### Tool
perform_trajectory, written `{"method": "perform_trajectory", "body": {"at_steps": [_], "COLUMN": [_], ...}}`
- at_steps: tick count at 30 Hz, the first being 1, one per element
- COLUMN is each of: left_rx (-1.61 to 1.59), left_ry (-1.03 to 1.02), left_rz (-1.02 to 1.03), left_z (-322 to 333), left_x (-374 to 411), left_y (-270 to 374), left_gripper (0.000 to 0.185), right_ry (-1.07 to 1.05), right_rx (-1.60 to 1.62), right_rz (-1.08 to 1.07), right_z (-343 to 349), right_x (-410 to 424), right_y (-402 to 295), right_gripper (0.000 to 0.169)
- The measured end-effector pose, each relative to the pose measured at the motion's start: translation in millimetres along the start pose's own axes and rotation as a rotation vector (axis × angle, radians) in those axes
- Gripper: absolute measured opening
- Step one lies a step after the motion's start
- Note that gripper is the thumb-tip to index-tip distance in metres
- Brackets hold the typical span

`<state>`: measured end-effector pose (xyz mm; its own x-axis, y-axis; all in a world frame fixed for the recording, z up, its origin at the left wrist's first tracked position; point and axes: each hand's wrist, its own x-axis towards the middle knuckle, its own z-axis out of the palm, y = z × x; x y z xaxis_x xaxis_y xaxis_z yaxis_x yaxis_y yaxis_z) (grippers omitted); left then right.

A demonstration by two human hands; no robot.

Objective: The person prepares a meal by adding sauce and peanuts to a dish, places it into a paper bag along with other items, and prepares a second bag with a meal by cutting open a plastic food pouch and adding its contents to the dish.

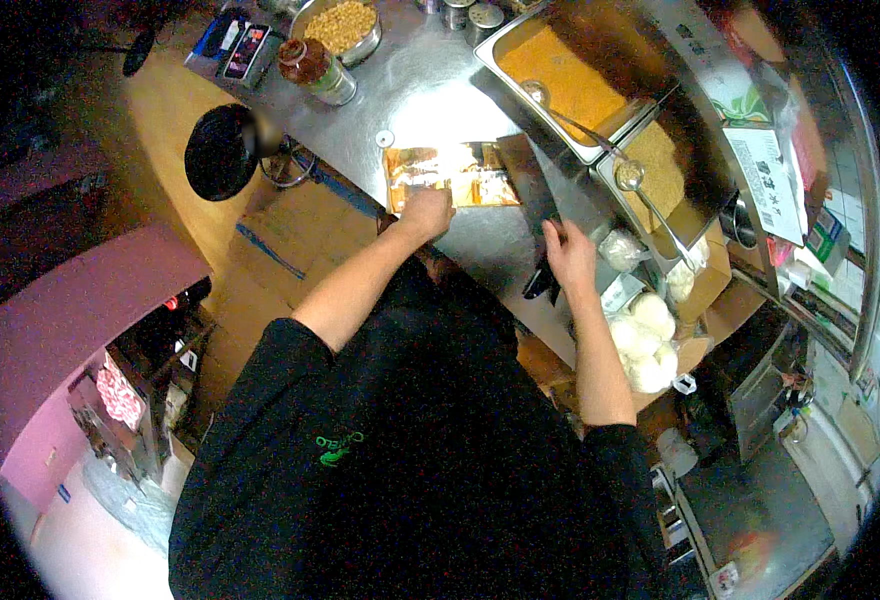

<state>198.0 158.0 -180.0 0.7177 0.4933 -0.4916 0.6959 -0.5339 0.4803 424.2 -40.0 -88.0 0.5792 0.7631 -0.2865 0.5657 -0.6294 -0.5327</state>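
My left hand [429, 213], fingers curled, is at the near edge of a flat, shiny golden packet [485, 184] lying on the steel counter [477, 244]. Glare hides much of the packet's surface. To its right lies a long dark blade-like piece [528, 169], which looks like part of a knife. My right hand [572, 255] is beside its near end, thumb and fingers bent. A black handle-like object [539, 282] shows just below that hand. Whether my right fingers grip either dark piece cannot be made out.
Steel pans of orange powder [560, 79] and tan crumbs [654, 161] stand right, a ladle [627, 176] in the latter. Bagged white balls [642, 337] sit near my right forearm. A sauce jar [316, 71] and a bowl of brown pieces [340, 28] stand at the far left.
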Motion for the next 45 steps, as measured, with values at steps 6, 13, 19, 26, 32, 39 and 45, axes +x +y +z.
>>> {"method": "perform_trajectory", "body": {"at_steps": [6, 13, 19, 26, 32, 39, 45], "left_rx": [0.038, 0.314, 0.086, -0.221, -0.387, -0.792, -1.667], "left_ry": [0.301, 0.204, 0.002, 0.0, 0.066, 0.158, 0.24], "left_rz": [0.099, 0.147, 0.075, 0.141, 0.042, -0.027, 0.138], "left_z": [-76.5, -77.2, -62.0, -69.2, -112.2, -230.3, -280.0], "left_x": [23.7, 80.4, 88.5, 55.9, -7.8, -93.1, -116.1], "left_y": [32.0, 31.7, 1.0, -11.2, -15.9, -1.3, -5.3], "left_gripper": [0.025, 0.036, 0.027, 0.023, 0.026, 0.054, 0.048], "right_ry": [0.258, 0.24, 0.249, -0.029, -0.693, -0.77, -0.912], "right_rx": [-0.207, -0.235, -0.373, 0.393, 0.701, 0.566, 0.39], "right_rz": [0.101, 0.266, 0.185, 0.032, -0.066, -0.325, -0.477], "right_z": [-5.1, 12.4, 10.0, 41.7, 38.0, -27.4, -64.7], "right_x": [-55.8, -65.8, -53.0, 52.8, 92.5, 138.7, 186.3], "right_y": [22.6, 44.5, 31.5, -28.6, -83.1, -210.4, -340.9], "right_gripper": [0.042, 0.06, 0.048, 0.07, 0.042, 0.035, 0.027]}}
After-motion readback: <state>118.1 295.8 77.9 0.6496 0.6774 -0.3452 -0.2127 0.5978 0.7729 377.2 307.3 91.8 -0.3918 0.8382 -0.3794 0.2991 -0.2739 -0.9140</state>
